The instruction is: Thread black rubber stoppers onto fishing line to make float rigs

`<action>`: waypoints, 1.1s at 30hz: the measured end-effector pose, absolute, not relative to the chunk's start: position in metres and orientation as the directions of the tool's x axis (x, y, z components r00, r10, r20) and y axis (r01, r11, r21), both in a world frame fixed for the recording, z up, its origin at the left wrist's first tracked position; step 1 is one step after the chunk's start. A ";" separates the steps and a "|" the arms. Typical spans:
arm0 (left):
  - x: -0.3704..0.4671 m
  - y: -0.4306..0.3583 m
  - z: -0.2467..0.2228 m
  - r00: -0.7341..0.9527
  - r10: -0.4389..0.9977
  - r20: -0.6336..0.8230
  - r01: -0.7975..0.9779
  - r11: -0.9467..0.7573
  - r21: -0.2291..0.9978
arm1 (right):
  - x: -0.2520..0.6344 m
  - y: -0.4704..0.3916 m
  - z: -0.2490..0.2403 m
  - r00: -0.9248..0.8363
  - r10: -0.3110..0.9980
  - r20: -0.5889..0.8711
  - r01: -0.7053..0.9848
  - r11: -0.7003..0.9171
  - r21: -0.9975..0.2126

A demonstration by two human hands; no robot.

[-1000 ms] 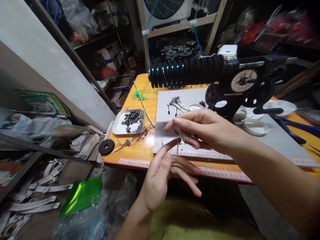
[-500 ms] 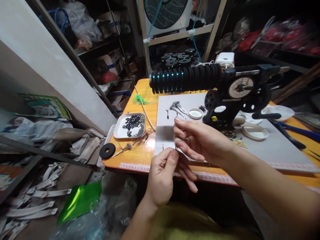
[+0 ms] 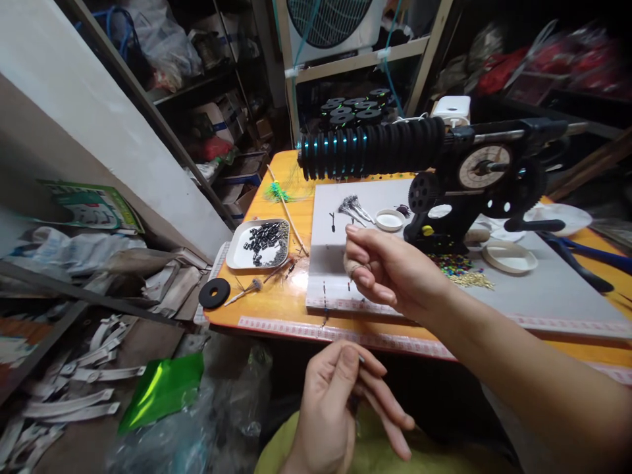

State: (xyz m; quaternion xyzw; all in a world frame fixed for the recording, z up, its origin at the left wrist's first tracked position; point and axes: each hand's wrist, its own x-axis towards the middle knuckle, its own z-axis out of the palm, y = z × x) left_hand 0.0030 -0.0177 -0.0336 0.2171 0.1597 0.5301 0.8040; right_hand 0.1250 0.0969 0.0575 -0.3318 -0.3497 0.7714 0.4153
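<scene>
My right hand (image 3: 385, 266) hovers over the front of the grey board (image 3: 494, 296). Its thumb and fingertips are pressed together, and a small dark bit hangs just left of its curled fingers; what the pinch holds is too fine to make out. Lower down, off the table's front edge, my left hand (image 3: 340, 398) is closed thumb against forefinger, the other fingers stretched out. A tiny pale tip shows at that pinch. On the board lie a bundle of grey-tipped white stems (image 3: 356, 209) and a small dark piece (image 3: 332, 222).
A white tray (image 3: 237, 253) of black tubular beads stands left, near a black ring (image 3: 214, 293). Behind the board's right half is a black winding machine (image 3: 449, 178) with a row of spools. Shallow white lids (image 3: 509, 258), loose beads (image 3: 469, 280) and blue-handled pliers (image 3: 592, 253) lie around it.
My left hand has dropped down and away from the right hand, off the table edge. My right hand has barely moved. The view has shifted slightly.
</scene>
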 end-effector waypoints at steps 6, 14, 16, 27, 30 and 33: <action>-0.002 -0.026 -0.037 0.442 0.897 0.013 -0.818 0.397 0.417 | 0.127 0.098 0.056 -0.458 0.862 -0.217 -0.405 -0.420 -0.812; -0.004 -0.034 -0.039 0.487 0.873 0.019 -0.808 0.442 0.389 | 0.128 0.099 0.056 -0.463 0.860 -0.212 -0.396 -0.415 -0.819; -0.005 -0.035 -0.041 0.501 0.865 0.024 -0.806 0.456 0.376 | 0.129 0.099 0.055 -0.458 0.864 -0.210 -0.397 -0.410 -0.821; -0.009 -0.042 -0.049 0.502 0.865 0.009 -0.802 0.461 0.380 | 0.134 0.099 0.055 -0.454 0.865 -0.212 -0.377 -0.403 -0.834; -0.006 -0.045 -0.056 0.468 0.883 0.043 -0.834 0.424 0.353 | 0.134 0.099 0.055 -0.447 0.868 -0.214 -0.369 -0.397 -0.840; -0.003 -0.048 -0.064 0.439 0.895 0.076 -0.858 0.393 0.329 | 0.135 0.099 0.055 -0.443 0.871 -0.212 -0.360 -0.389 -0.848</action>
